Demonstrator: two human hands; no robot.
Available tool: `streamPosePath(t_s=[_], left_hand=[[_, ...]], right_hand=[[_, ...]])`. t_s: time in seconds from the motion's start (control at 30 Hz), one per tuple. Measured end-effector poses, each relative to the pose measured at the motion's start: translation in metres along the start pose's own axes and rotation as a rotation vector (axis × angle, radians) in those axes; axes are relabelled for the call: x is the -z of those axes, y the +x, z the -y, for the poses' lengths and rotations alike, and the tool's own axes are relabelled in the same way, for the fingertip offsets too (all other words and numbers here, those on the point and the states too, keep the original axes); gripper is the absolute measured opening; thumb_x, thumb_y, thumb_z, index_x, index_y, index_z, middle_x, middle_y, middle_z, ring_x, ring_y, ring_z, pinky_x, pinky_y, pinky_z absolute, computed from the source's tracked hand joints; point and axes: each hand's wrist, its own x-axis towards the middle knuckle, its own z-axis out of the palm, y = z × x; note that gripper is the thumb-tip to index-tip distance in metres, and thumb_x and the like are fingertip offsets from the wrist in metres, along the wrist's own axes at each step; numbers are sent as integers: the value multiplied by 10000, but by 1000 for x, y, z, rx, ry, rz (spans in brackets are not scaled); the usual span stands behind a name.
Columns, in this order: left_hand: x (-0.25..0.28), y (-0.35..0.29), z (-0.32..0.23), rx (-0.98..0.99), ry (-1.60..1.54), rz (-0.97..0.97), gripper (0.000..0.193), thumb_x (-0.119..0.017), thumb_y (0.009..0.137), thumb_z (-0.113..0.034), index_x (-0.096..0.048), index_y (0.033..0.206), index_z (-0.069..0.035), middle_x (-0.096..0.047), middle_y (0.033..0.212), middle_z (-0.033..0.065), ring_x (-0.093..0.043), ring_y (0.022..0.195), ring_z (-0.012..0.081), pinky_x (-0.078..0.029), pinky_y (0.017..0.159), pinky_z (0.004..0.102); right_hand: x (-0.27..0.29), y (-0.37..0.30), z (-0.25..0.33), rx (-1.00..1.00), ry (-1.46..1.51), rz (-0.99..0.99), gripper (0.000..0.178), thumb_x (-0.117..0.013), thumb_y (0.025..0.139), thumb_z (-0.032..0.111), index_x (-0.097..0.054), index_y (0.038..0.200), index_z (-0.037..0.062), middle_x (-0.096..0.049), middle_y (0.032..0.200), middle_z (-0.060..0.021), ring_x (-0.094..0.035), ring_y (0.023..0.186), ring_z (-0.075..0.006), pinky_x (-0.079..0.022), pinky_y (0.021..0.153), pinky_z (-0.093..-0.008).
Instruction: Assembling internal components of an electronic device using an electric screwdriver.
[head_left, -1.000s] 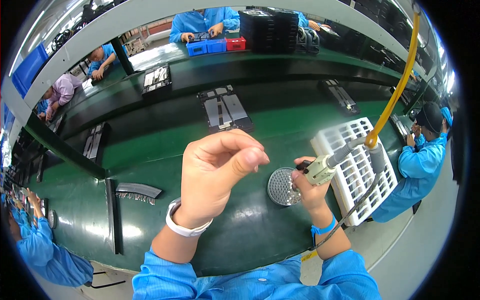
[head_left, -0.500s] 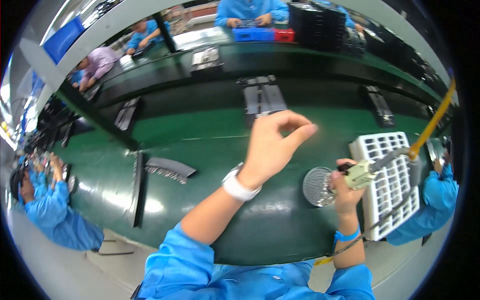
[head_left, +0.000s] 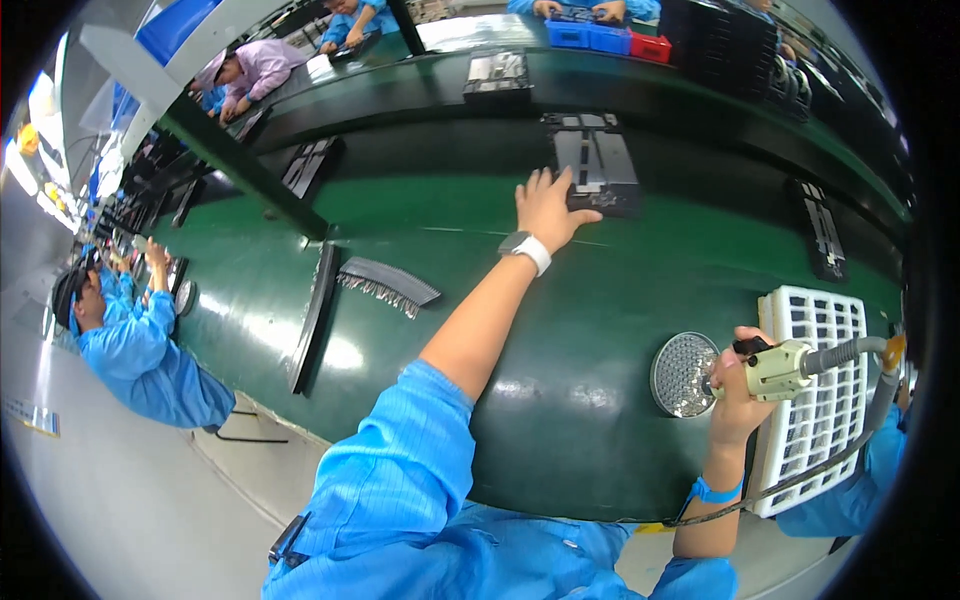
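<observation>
My left hand (head_left: 552, 212) reaches forward with its fingers spread, at the near left edge of a flat dark device (head_left: 604, 160) with grey panels on its top. The fingertips overlap that edge, but firm contact cannot be made out. A white watch circles the left wrist. My right hand (head_left: 738, 408) is closed round a pale green electric screwdriver (head_left: 782, 371), which lies sideways over a round dish (head_left: 672, 365) of small metal pieces, probably screws. The screwdriver's tip is hard to see against the dish. A blue band sits on my right wrist.
A white grid tray (head_left: 762, 478) stands at right, with the screwdriver's cable crossing it. A curved black strip (head_left: 390, 280) and a long dark bar (head_left: 316, 318) lie at left by a green post (head_left: 245, 175). More devices (head_left: 820, 230) lie along the bench; co-workers sit around.
My left hand has gone from a raised pinch to spread fingers at the device. The view has swung left, shifting the scene rightward. My right hand keeps hold of the screwdriver by the dish.
</observation>
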Motion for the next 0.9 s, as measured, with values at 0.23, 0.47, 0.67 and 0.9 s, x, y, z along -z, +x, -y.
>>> streamPosePath(t_s=[0.23, 0.47, 0.67, 0.9], left_hand=[[45, 6, -36, 600, -1486, -14, 554, -623, 985, -77, -403, 1487, -2, -583, 1333, 145, -584, 1200, 245, -448, 1047, 518], [113, -140, -48, 653, -1405, 164, 625, -610, 997, -68, -312, 1546, -51, -585, 1312, 131, -592, 1183, 227, -495, 986, 445], [154, -264, -54, 662, -1244, 168, 709, -656, 967, -53, -276, 1566, -54, -593, 1295, 147, -640, 1061, 179, -546, 889, 306], [184, -206, 21, -253, 88, 7, 394, -762, 803, -72, -663, 1175, 14, -671, 1173, 185, -637, 1054, 391, -524, 923, 463]], right_hand=[[10, 0, 4, 5, 28, 2, 305, -622, 870, -40, -580, 1172, -46, -577, 751, -46, -513, 585, -81, -423, 553, -207], [9, 0, 3, 25, -48, -3, 312, -623, 885, -4, -574, 1189, -55, -544, 748, -46, -480, 587, -88, -422, 548, -237], [3, -1, 8, 27, -22, 42, 315, -612, 881, 10, -570, 1187, -52, -533, 741, -45, -480, 587, -92, -423, 550, -240], [9, -6, 16, 30, 11, 43, 323, -664, 841, -24, -609, 1157, -63, -617, 780, -72, -552, 618, -94, -458, 573, -224]])
